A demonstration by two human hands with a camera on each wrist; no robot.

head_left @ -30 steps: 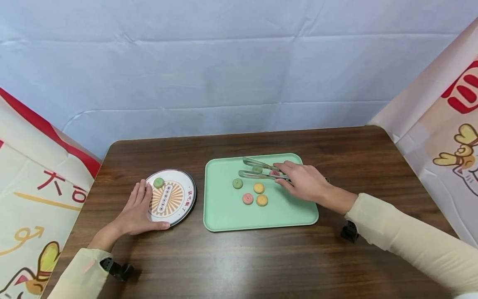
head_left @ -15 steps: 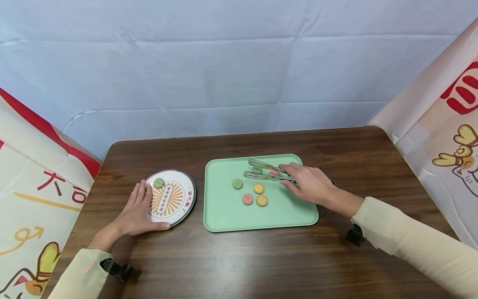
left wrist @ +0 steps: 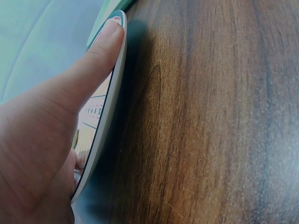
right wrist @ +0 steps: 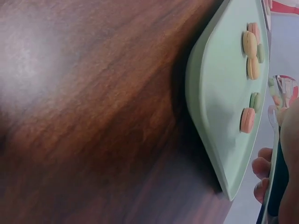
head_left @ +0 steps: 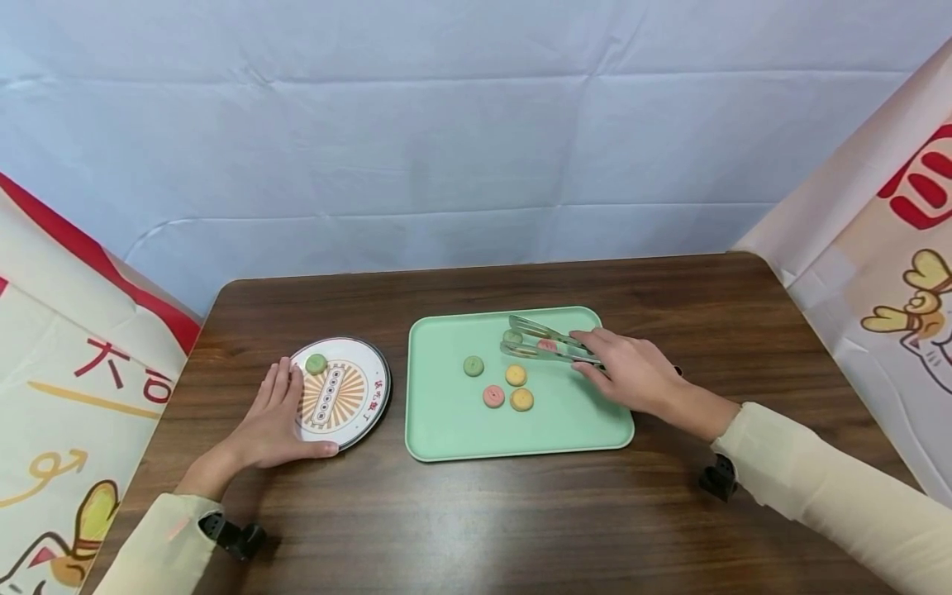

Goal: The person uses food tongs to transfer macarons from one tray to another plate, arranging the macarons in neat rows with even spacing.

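My left hand (head_left: 271,426) rests along the left side of a white printed plate (head_left: 364,409), fingers extended and thumb on the front rim. A green macaron (head_left: 316,364) lies on that plate near the fingertips. In my right hand (head_left: 632,372) I hold metal tongs (head_left: 554,356) over a mint-green tray (head_left: 446,434). The tongs' arms are spread apart, and in the head view a pink macaron (head_left: 546,344) and a green macaron (head_left: 512,336) show between them. The right wrist view shows the tongs above the tray, fingers curled at the handle.
Several other macarons lie mid-tray: one green (head_left: 473,365), one pink (head_left: 493,396) and two yellow, the upper (head_left: 516,375) just behind the lower (head_left: 522,399). The tray and plate share a dark wooden table (head_left: 461,512). A pale cloth (head_left: 476,140) hangs behind it.
My right hand and the spread tongs have moved rightward over the tray. The left hand, plate and macarons look unmoved.
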